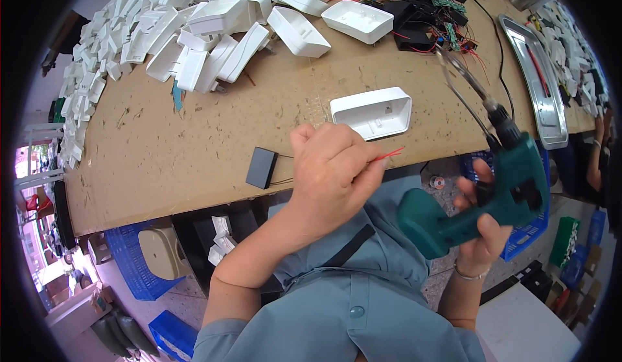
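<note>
My left hand (332, 175) is closed in a pinch over the front edge of the table, with the ends of thin red wires (391, 154) sticking out past its fingertips. Beside it lies a small black box (262, 167), whose thin dark leads run under the hand. An open white plastic housing (370, 97) sits just beyond my fingers. My right hand (483, 235) grips a green soldering gun (518, 180) by its handle. The gun's metal tip and a curved thin tube (463, 96) point up and away, above the right side of the table.
White housings (220, 15) are heaped at the back left. Black boxes with circuit boards and red wires (421, 22) lie at the back right, near a black cable (500, 51) and metal tray (543, 103). Blue crates (133, 265) stand below. Another person's arm (597, 154) shows far right.
</note>
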A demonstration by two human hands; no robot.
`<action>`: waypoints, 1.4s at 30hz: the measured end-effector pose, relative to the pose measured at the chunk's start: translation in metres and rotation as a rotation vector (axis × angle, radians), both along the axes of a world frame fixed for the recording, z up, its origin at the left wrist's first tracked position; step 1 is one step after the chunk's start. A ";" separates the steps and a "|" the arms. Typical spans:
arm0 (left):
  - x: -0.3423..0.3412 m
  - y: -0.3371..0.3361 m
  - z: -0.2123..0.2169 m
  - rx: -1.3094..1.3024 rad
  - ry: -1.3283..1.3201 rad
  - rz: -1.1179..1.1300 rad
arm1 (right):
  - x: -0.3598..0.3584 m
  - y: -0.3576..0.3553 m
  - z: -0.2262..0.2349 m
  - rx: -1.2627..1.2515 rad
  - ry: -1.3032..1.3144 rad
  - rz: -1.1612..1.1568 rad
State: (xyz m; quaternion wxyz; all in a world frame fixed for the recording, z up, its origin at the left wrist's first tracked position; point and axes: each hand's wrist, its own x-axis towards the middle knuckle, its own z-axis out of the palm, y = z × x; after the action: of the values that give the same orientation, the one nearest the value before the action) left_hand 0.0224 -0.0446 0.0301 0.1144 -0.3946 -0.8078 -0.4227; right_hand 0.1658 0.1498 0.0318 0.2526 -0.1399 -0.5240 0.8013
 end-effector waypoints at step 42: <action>-0.022 0.039 -0.015 -0.203 0.212 0.264 | 0.040 -0.027 -0.007 0.505 -0.337 0.184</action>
State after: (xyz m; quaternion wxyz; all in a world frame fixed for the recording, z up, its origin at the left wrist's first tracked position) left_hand 0.0004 -0.0054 0.0156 0.2130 -0.3368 -0.8745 -0.2766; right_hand 0.2057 0.1233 0.0247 0.1152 -0.1557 -0.7515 0.6307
